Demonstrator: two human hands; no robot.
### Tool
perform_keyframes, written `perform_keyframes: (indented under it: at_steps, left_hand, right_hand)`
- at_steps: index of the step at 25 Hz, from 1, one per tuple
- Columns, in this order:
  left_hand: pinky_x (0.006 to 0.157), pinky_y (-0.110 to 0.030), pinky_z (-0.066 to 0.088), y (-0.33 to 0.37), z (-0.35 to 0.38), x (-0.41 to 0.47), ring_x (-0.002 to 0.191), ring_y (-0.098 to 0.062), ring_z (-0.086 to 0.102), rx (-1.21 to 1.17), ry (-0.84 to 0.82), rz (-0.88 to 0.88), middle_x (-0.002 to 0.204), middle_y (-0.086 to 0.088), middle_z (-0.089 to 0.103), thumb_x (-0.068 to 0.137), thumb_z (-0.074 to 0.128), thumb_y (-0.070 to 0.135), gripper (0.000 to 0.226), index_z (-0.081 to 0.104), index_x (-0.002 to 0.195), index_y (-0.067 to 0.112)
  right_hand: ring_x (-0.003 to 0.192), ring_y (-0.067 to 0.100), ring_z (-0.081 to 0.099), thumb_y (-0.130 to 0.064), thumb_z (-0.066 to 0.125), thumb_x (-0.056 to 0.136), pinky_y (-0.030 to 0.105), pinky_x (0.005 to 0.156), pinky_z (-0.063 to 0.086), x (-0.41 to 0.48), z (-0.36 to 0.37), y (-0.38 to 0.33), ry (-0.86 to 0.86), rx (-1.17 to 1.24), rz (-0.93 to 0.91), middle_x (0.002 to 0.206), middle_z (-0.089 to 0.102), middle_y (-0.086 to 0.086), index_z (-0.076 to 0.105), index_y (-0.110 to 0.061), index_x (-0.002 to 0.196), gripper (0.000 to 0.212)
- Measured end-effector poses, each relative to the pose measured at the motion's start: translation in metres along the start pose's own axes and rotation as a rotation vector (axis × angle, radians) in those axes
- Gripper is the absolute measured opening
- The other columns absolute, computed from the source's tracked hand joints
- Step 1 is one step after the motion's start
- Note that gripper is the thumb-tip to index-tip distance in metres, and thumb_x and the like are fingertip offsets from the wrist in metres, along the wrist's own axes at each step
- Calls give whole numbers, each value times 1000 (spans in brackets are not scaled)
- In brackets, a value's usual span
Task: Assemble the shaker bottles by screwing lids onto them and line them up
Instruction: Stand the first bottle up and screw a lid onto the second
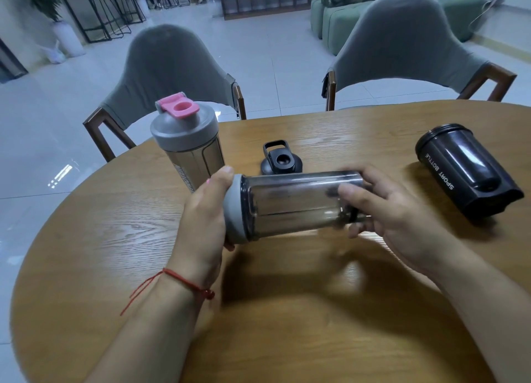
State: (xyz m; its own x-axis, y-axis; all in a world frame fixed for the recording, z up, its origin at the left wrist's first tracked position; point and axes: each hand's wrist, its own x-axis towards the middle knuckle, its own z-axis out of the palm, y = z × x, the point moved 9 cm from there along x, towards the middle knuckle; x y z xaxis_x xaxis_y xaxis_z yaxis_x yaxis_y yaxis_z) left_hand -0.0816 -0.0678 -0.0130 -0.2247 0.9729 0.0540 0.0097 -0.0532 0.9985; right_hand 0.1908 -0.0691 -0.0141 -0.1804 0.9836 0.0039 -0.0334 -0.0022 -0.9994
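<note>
I hold a smoky clear shaker bottle (296, 204) sideways above the round wooden table (287, 310). My left hand (205, 210) wraps its grey lid (234, 210) at the left end. My right hand (393, 207) grips the bottle's base at the right end. An assembled bottle with a grey lid and pink cap (186, 141) stands upright at the back left. A loose black lid (280, 158) lies behind the held bottle. A black bottle without a lid (465, 170), marked SPORT BOTTLE, lies on its side at the right.
Two grey upholstered chairs (172, 66) (408, 40) stand at the table's far edge. Tiled floor, green sofas and shelving fill the background.
</note>
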Motion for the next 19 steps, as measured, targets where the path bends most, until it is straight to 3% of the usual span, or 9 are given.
perform_keyframes:
  at_steps: [2,4,5,8,13,15,16,18,19]
  left_hand:
    - [45,-32,40,12,0,-8,60,-31,58,91,15,149,76,-22,60,93,58,68,75,64,97,-7]
    - [53,-41,49,32,1,-22,70,-36,67,195,39,342,84,-19,69,96,57,63,60,72,100,5]
    - [57,-41,54,41,2,-28,75,-31,71,228,44,421,87,-13,72,98,57,58,51,73,102,9]
    - [63,-35,60,57,4,-41,83,-21,74,277,40,578,96,-2,74,97,58,47,39,70,111,13]
    - [67,-46,62,60,4,-50,89,-27,77,278,-7,671,103,-10,78,96,59,40,36,68,116,10]
    - [68,-50,62,60,0,-40,88,-25,77,285,-1,592,99,-6,79,96,60,43,35,71,111,14]
    - [68,-51,63,59,-1,-33,87,-23,77,298,-7,530,96,-1,79,96,61,47,36,73,108,16]
    - [70,-52,64,60,-2,-26,87,-18,77,332,-34,431,94,3,78,93,63,55,38,76,104,22]
    - [71,-50,65,64,-5,-26,88,-16,77,344,-36,412,94,5,78,91,64,58,38,76,103,24]
  right_hand:
    - [58,22,64,-55,69,99,31,53,48,0,-1,4,35,-45,57,75,71,7,76,-15,104,41]
    - [46,18,52,-62,57,102,30,49,39,-2,-4,12,79,-68,156,57,63,4,73,-11,94,54]
    - [42,18,48,-63,53,101,29,48,35,-3,-4,15,83,-63,192,52,59,4,72,-14,86,55]
    - [39,20,39,-66,54,98,23,39,25,-5,0,17,21,-20,244,60,61,19,73,-20,68,58]
    - [35,20,41,-64,54,97,22,36,23,-8,2,20,-50,-74,307,69,63,31,74,-12,74,60]
    - [50,30,61,-67,51,100,29,49,44,-6,6,21,-62,-169,275,79,74,30,76,-8,85,66]
    - [70,33,74,-69,55,99,35,66,54,-5,8,17,-50,-229,216,94,81,21,79,-12,98,62]
    - [113,17,77,-65,72,92,35,94,58,-6,17,-1,-84,-367,7,122,80,-10,73,-40,124,41]
    - [120,8,73,-60,80,87,31,99,57,-11,32,-10,-175,-430,-77,128,75,-20,67,-50,131,47]
